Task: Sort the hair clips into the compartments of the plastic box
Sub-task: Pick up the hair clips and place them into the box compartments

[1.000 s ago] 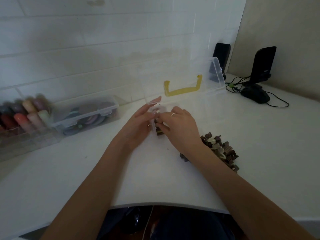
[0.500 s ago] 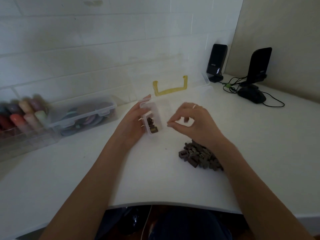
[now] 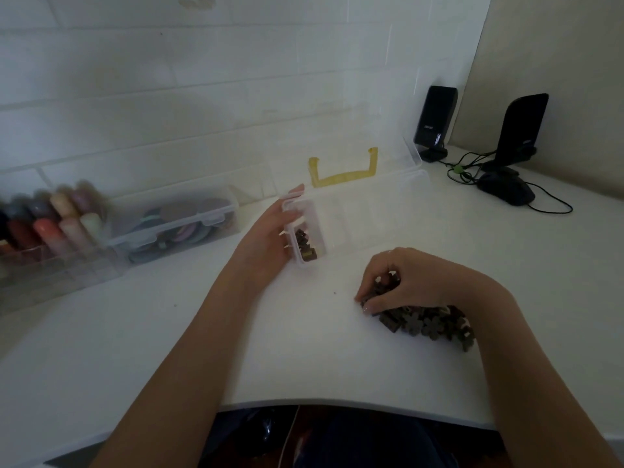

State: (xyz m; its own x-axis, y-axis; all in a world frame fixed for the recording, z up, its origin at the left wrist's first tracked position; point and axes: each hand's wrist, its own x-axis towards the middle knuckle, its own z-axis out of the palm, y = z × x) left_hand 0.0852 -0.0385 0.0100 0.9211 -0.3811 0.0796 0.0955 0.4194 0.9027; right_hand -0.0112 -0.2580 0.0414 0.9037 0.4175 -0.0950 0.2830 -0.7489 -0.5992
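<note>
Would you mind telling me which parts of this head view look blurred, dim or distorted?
Head view: dim overall; the coloured bottles in the clear organiser at far left are smeared; the wide lens bows the white table's near edge; the clear plastic box is nearly lost against the table; the dark hair-clip pile stays fairly sharp.

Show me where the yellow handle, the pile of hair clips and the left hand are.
yellow handle (image 3: 342,177), head view, on its lower bar.
pile of hair clips (image 3: 425,322), head view, middle of the heap.
left hand (image 3: 266,241), head view, back of hand.
</note>
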